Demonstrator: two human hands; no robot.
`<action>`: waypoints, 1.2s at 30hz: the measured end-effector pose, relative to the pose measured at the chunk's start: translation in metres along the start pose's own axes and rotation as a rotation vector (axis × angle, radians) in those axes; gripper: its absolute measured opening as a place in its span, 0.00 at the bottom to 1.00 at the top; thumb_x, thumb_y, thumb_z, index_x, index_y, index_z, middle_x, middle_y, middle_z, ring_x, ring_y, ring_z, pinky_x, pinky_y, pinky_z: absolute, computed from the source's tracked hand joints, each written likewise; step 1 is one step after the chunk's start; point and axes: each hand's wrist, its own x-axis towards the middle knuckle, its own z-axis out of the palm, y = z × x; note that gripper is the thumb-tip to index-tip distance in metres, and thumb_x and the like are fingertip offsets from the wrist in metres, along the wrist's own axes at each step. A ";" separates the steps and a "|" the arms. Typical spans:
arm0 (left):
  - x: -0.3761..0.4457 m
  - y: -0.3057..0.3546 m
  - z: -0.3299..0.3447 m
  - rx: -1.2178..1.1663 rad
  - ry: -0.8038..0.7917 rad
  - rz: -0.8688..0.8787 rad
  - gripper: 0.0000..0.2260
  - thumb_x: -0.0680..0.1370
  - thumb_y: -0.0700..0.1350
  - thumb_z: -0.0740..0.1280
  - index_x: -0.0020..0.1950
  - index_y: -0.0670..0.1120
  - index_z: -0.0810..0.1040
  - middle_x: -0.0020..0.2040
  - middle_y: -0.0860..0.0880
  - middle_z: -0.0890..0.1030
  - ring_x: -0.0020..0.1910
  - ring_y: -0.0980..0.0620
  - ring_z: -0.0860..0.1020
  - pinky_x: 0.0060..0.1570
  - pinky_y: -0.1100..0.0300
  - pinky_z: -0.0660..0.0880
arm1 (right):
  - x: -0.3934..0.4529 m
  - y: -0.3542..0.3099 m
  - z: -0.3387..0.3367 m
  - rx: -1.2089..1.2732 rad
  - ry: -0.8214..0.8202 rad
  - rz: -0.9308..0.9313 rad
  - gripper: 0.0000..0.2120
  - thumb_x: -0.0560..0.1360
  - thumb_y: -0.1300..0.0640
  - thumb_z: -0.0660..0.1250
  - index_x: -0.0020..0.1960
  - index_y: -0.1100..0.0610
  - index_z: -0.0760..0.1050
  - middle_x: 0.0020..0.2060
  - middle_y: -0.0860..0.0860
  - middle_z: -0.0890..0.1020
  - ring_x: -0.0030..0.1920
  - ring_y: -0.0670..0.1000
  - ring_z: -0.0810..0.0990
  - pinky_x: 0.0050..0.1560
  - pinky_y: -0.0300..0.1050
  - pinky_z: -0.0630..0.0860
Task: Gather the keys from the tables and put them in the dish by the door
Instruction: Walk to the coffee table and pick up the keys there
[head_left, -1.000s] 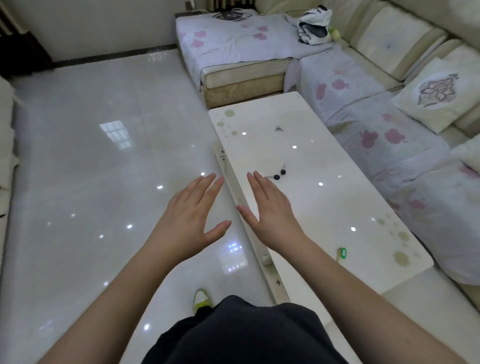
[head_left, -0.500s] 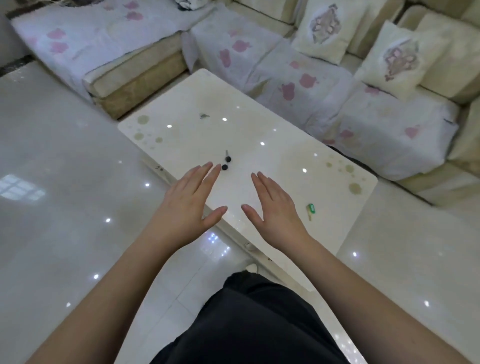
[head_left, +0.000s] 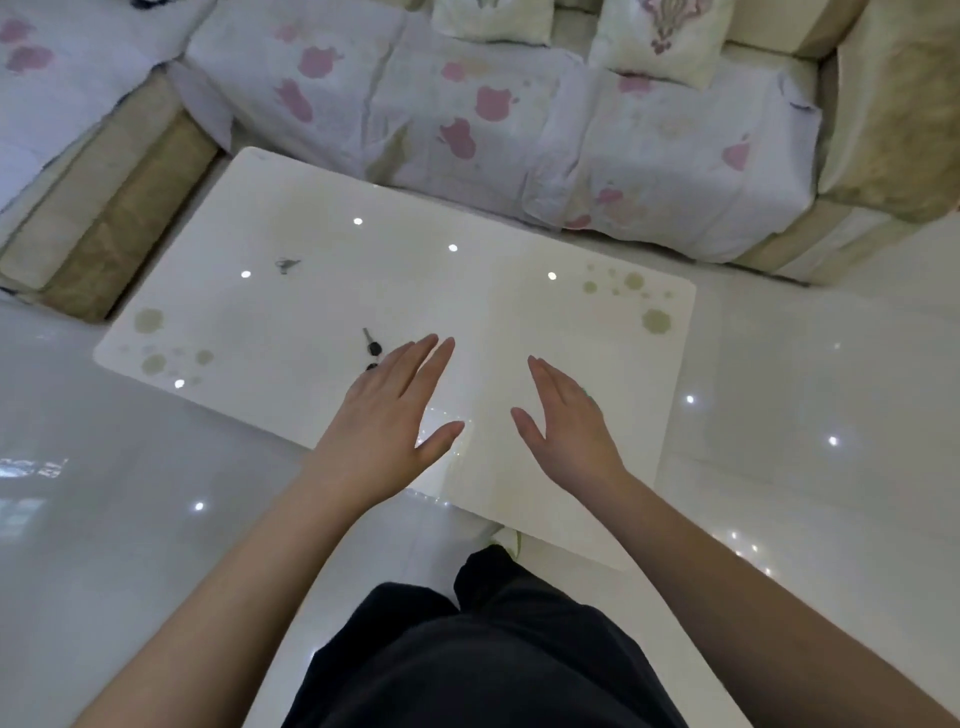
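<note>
Left hand (head_left: 387, 415) flat beside black-headed keys (head_left: 371, 347); no legible writing.

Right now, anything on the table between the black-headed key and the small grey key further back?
No. In the head view, the stretch of white table between the black-headed key and the small grey key is bare, showing only glossy surface.

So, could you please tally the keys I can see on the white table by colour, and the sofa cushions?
Black-headed keys: 2 (the nearer one is partly hidden by the left hand)
Small grey metal key: 1 (too small to tell if it is a bunch)
Patterned cushions: 2
Total: 5
</note>
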 end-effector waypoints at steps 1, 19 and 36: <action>0.009 0.000 0.007 -0.015 -0.012 0.003 0.32 0.78 0.56 0.63 0.78 0.48 0.55 0.77 0.46 0.62 0.75 0.45 0.61 0.70 0.46 0.62 | 0.004 0.007 0.000 -0.006 0.006 0.022 0.29 0.81 0.46 0.56 0.78 0.55 0.54 0.76 0.53 0.63 0.75 0.53 0.60 0.72 0.48 0.55; 0.189 -0.065 0.185 -0.092 -0.153 0.255 0.31 0.77 0.58 0.56 0.77 0.47 0.57 0.76 0.45 0.63 0.75 0.45 0.61 0.69 0.48 0.61 | 0.074 0.157 0.140 0.094 0.049 0.548 0.32 0.80 0.49 0.61 0.78 0.58 0.52 0.73 0.56 0.67 0.72 0.56 0.64 0.69 0.49 0.61; 0.190 -0.143 0.271 -0.107 -0.240 0.097 0.34 0.75 0.49 0.69 0.77 0.45 0.59 0.75 0.44 0.65 0.73 0.45 0.64 0.66 0.44 0.68 | 0.154 0.269 0.247 -0.006 -0.039 0.819 0.29 0.77 0.51 0.66 0.73 0.56 0.61 0.66 0.59 0.67 0.63 0.60 0.68 0.59 0.54 0.70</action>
